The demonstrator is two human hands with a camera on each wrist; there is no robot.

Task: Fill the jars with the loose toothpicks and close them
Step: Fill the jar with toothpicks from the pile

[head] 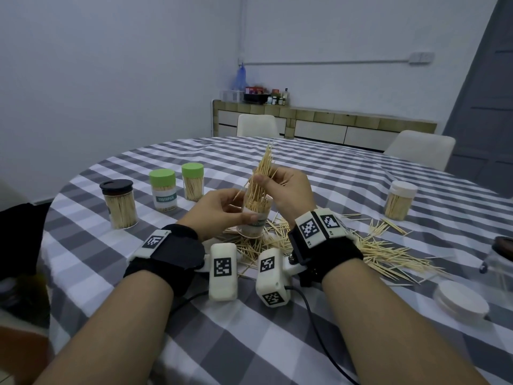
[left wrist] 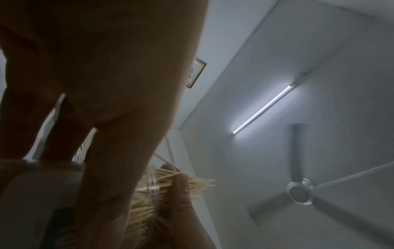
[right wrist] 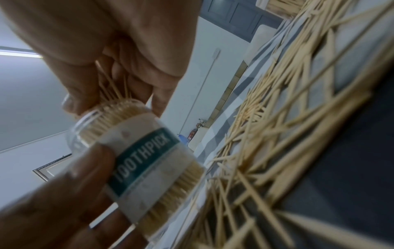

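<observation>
My left hand [head: 222,209] grips a clear open jar [head: 254,220] with a teal "TOOTHPICK" label [right wrist: 145,158], held just above the table and tilted. My right hand [head: 280,184] pinches a bundle of toothpicks [head: 263,168] whose lower ends stand in the jar's mouth. In the right wrist view the jar [right wrist: 138,151] looks nearly full and my fingers [right wrist: 162,94] close around the sticks at its rim. Loose toothpicks [head: 374,251] lie scattered on the checked tablecloth below and to the right of my hands.
Three closed jars stand at the left: one with a black lid [head: 119,204], two with green lids [head: 163,190] [head: 193,184]. A white-lidded jar [head: 401,201] stands at the right. White lids [head: 460,301] and another jar [head: 499,259] sit near the right edge.
</observation>
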